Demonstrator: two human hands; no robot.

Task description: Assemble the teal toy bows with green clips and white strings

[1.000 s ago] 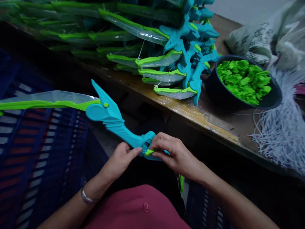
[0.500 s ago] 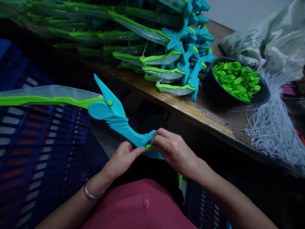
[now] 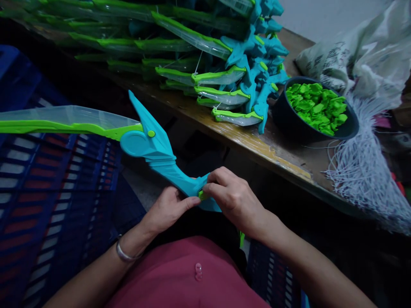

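Note:
A toy bow with a turquoise body and a green, clear-edged limb reaching to the left lies across in front of me. My left hand is closed on the lower part of the turquoise body, thumb on top. My right hand is closed in a pinch at the body's right end, on a small green plastic piece set against the turquoise. Its fingers hide most of that piece and part of the bow's end.
Several toy bows are stacked on the wooden table. A dark bowl of green pieces stands beside white strings and a plastic sack. Blue crates are at the left and lower right.
The view has shifted slightly. Both hands stay at the same end of the bow, and my right fingers have moved only a little around the green piece.

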